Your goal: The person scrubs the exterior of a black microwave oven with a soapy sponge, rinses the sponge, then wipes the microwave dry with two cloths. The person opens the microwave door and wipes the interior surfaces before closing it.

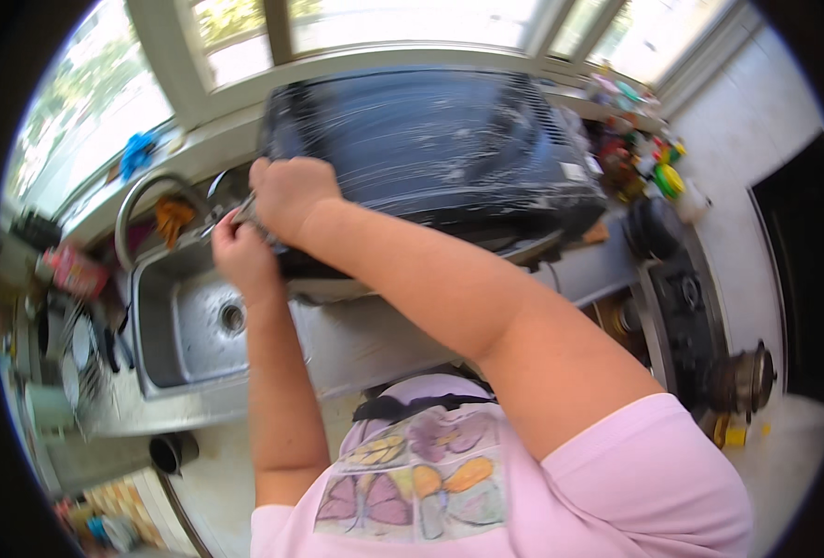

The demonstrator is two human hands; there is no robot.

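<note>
My left hand [246, 258] and my right hand [294, 195] meet above the back right corner of a stainless steel sink [195, 328]. Between them they grip a small greyish cloth [248, 213], mostly hidden by my fingers. Right beside my hands stands a large dark boxy appliance [412, 139], its upper surface streaked with whitish marks that look like suds or plastic film. The curved faucet [124, 216] rises to the left of my hands. An orange-brown cloth [173, 217] hangs behind the sink.
A dish rack [80, 349] with dishes and a pink container [77, 270] stand left of the sink. Bottles and jars [666, 178] crowd the back right, near a dark pan [652, 227]. A gas stove [687, 321] and a lidded pot [743, 380] are at the right. A blue cloth [136, 155] lies on the windowsill.
</note>
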